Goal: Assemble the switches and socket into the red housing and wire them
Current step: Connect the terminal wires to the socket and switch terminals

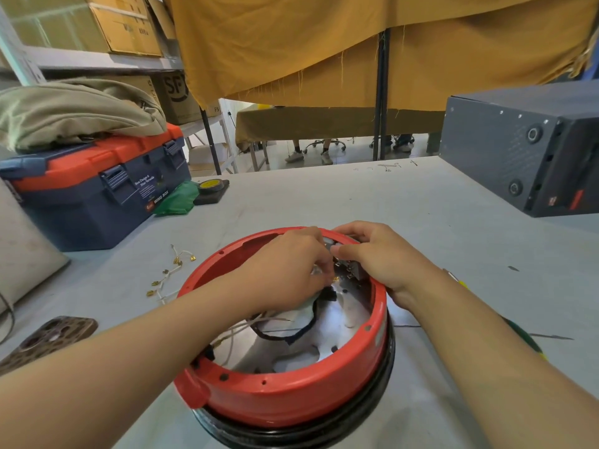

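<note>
Head view shows the red housing (291, 387) on the grey surface (453, 241). Both hands work at its far inner wall: the left hand (285, 270) pinches a brass wire terminal, the right hand (372, 254) pinches the switch block. Wiring seems underway; next, the terminal must be pushed straight onto its tab.

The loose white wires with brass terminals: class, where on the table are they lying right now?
In the head view, the loose white wires lie on the table left of the red housing, in front of the blue and orange toolbox.
</note>
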Demonstrator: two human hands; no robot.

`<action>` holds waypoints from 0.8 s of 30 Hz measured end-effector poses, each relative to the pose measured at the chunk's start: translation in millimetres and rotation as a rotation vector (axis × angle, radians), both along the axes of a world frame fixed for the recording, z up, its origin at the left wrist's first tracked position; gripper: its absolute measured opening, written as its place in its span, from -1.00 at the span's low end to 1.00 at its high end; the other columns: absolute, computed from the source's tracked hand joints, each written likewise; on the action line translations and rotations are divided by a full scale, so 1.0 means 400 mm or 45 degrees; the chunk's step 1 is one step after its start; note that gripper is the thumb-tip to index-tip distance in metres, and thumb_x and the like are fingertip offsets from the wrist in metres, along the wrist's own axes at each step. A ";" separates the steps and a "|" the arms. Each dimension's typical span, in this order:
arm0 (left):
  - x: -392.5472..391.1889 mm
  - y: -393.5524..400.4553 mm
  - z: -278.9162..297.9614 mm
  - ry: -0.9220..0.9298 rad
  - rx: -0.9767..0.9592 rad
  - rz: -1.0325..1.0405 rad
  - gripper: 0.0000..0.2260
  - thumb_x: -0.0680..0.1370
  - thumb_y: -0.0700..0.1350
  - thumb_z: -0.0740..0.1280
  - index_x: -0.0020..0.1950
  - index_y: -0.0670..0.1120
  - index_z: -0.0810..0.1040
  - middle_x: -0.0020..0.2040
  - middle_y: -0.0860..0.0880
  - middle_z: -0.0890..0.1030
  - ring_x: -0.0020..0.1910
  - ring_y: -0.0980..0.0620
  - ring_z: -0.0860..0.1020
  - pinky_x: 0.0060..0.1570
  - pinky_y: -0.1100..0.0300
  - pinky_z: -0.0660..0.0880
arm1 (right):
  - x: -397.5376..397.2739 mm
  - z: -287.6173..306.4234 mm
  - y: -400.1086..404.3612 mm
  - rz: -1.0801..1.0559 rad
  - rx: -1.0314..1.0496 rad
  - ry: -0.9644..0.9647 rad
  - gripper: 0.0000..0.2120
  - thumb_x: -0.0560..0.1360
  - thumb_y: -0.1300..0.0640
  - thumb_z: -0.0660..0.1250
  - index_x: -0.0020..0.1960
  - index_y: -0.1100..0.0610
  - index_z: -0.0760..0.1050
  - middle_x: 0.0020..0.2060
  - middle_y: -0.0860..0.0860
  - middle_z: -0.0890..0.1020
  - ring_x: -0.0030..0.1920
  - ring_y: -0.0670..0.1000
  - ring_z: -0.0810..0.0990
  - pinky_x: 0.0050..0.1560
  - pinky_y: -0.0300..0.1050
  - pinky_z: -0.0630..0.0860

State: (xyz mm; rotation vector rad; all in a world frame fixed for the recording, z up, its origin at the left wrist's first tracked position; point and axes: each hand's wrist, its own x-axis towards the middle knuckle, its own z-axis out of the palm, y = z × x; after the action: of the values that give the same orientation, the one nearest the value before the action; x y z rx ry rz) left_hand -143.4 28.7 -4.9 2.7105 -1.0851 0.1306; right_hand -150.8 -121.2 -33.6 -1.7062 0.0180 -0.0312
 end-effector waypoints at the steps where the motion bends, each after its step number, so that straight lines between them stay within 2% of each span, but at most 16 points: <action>1: 0.001 -0.004 0.000 0.009 -0.002 0.008 -0.90 0.50 -0.10 0.36 -0.09 -0.06 0.66 -0.14 0.06 0.45 -0.23 0.16 0.35 -0.29 0.33 0.21 | 0.001 -0.001 0.000 -0.001 0.014 0.005 -0.84 0.48 0.35 0.33 -0.05 0.14 0.58 -0.05 0.21 0.66 -0.13 0.12 0.62 0.03 0.05 0.56; 5: 0.000 -0.016 -0.007 0.052 -0.041 0.041 -0.91 0.48 -0.15 0.36 -0.09 -0.06 0.66 -0.29 0.12 0.50 -0.27 0.15 0.40 -0.29 0.42 0.26 | 0.002 -0.003 -0.005 0.016 0.032 0.022 -0.82 0.47 0.35 0.34 0.04 0.18 0.59 -0.08 0.17 0.66 -0.19 0.07 0.63 -0.12 -0.08 0.59; 8: 0.001 -0.014 -0.013 0.107 -0.095 0.074 -0.90 0.47 -0.15 0.36 -0.10 -0.02 0.67 -0.22 0.06 0.66 -0.23 0.11 0.54 -0.25 0.35 0.36 | 0.003 0.000 -0.011 0.032 0.038 0.025 -0.86 0.49 0.30 0.33 0.00 0.14 0.60 -0.15 0.08 0.68 -0.27 -0.03 0.63 -0.27 -0.23 0.54; 10: 0.000 -0.012 -0.016 0.123 -0.111 0.096 -0.91 0.47 -0.13 0.37 -0.10 0.00 0.67 -0.20 0.01 0.67 -0.21 0.08 0.57 -0.22 0.29 0.39 | 0.007 -0.002 -0.014 0.000 0.014 0.020 -0.88 0.51 0.26 0.31 -0.03 0.13 0.61 -0.17 0.06 0.67 -0.27 -0.04 0.62 -0.20 -0.19 0.56; 14: 0.002 -0.002 -0.018 0.186 -0.187 0.128 -0.94 0.46 -0.11 0.40 -0.14 0.01 0.68 -0.23 0.01 0.67 -0.23 0.10 0.56 -0.26 0.36 0.38 | 0.013 -0.006 -0.018 -0.149 -0.178 -0.025 -0.91 0.46 0.18 0.39 -0.04 0.12 0.62 -0.11 0.05 0.68 -0.10 0.04 0.64 0.00 -0.06 0.57; 18: 0.004 0.002 -0.018 0.251 -0.278 0.133 -0.95 0.45 -0.11 0.43 -0.18 0.01 0.69 -0.36 0.06 0.61 -0.38 0.25 0.48 -0.38 0.44 0.34 | 0.005 0.003 -0.020 -0.253 -0.345 -0.122 -0.97 0.41 0.13 0.45 -0.16 0.07 0.67 -0.27 -0.01 0.69 -0.23 -0.03 0.64 -0.22 -0.19 0.53; 21: 0.000 -0.007 -0.022 0.246 -0.291 0.119 -0.94 0.45 -0.12 0.42 -0.20 -0.01 0.69 -0.45 0.11 0.51 -0.46 0.32 0.42 -0.42 0.48 0.29 | 0.001 0.008 -0.018 -0.278 -0.479 -0.180 -0.92 0.43 0.11 0.43 -0.12 0.08 0.69 -0.26 -0.01 0.69 -0.21 -0.03 0.64 -0.17 -0.16 0.54; 24: -0.001 -0.015 -0.027 0.237 -0.278 0.130 -0.94 0.45 -0.11 0.41 -0.19 0.00 0.69 -0.44 0.12 0.52 -0.44 0.33 0.43 -0.41 0.47 0.30 | -0.001 0.012 -0.014 -0.263 -0.546 -0.207 -0.88 0.46 0.12 0.41 -0.08 0.12 0.69 -0.23 0.02 0.68 -0.20 -0.01 0.61 -0.15 -0.17 0.50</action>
State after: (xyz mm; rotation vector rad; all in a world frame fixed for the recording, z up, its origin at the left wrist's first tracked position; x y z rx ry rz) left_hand -143.7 22.9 -15.9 2.5237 -0.8287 0.0111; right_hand -151.4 -126.6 -28.9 -2.1188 0.0710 -0.3492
